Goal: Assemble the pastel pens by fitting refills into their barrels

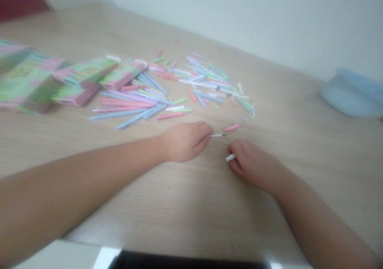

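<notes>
My left hand (190, 141) is closed around a thin white pen refill (218, 135), whose dark tip points right. Pinched in my right hand (249, 161) is a short white pen cap (230, 157), its end sticking out toward the left. The two hands are apart, low over the table. Just beyond the refill's tip lies a pink pen cap (231, 128). Behind my left hand there is a heap of slim pastel pens (134, 101) in blue, pink and purple. Loose pen parts (206, 81) in several colours are scattered farther back.
Green and pink boxes (86, 71) stand in a row at the left on the wooden table (185, 205). A light blue bag or pouch (353, 93) lies at the far right near the white wall (239, 18). Something dark red (20, 0) shows at the upper left.
</notes>
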`<state>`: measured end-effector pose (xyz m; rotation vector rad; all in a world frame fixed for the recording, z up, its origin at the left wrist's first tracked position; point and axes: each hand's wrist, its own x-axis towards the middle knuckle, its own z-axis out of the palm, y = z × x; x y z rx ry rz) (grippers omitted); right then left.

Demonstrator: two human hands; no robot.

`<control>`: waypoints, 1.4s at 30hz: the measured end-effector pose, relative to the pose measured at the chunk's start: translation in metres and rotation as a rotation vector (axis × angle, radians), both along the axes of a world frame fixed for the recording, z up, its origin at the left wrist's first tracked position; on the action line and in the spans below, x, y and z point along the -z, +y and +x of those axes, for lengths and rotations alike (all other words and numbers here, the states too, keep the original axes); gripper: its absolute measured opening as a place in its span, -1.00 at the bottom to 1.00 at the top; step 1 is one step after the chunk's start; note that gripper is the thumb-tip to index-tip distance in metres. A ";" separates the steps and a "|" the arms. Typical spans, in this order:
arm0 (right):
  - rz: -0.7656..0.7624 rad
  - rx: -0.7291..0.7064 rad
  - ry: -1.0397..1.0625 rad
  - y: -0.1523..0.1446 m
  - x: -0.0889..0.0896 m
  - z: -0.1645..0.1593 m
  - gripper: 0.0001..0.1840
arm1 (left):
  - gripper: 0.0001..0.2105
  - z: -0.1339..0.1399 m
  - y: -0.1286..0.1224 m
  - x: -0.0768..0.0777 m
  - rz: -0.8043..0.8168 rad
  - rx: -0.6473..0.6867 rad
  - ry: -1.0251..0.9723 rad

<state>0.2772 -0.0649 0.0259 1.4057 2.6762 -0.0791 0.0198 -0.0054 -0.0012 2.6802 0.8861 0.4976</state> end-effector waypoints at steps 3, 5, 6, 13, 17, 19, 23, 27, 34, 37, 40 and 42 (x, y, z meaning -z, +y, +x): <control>-0.055 0.053 0.074 -0.001 -0.003 -0.002 -0.95 | -0.74 0.000 0.000 0.000 0.008 -0.007 0.004; -0.085 0.087 0.119 -0.002 -0.005 -0.003 -0.96 | -0.74 0.000 -0.001 -0.001 0.012 -0.012 0.006; -0.094 0.104 0.135 -0.002 -0.005 -0.003 -0.97 | -0.73 0.000 -0.001 -0.001 0.012 -0.017 0.008; -0.139 0.171 0.202 -0.001 -0.003 0.001 -0.91 | -0.70 0.009 0.002 -0.006 -0.005 -0.106 0.102; -0.143 0.186 0.201 -0.002 -0.002 0.003 -0.89 | -0.68 0.017 0.005 -0.011 -0.038 -0.148 0.186; -0.137 0.185 0.198 -0.002 -0.002 0.002 -0.88 | -0.68 0.020 0.005 -0.012 -0.040 -0.159 0.215; -0.133 0.173 0.192 -0.002 -0.003 0.001 -0.87 | -0.67 0.024 0.006 -0.013 -0.012 -0.159 0.226; -0.143 0.171 0.176 -0.001 -0.002 0.000 -0.87 | -0.68 0.026 0.008 -0.013 -0.024 -0.154 0.236; -0.149 0.193 0.187 0.000 0.002 0.001 -0.87 | -0.69 0.022 0.010 -0.009 -0.007 -0.139 0.178; -0.157 0.208 0.210 0.000 0.004 0.002 -0.83 | -0.72 0.019 0.008 -0.006 0.029 -0.100 0.169; -0.140 0.160 0.285 0.002 0.007 0.006 -0.85 | -0.76 0.014 0.007 -0.006 0.064 -0.026 0.182; -0.119 0.105 0.345 0.004 0.010 0.010 -0.82 | -0.77 0.010 0.008 -0.007 0.078 0.029 0.187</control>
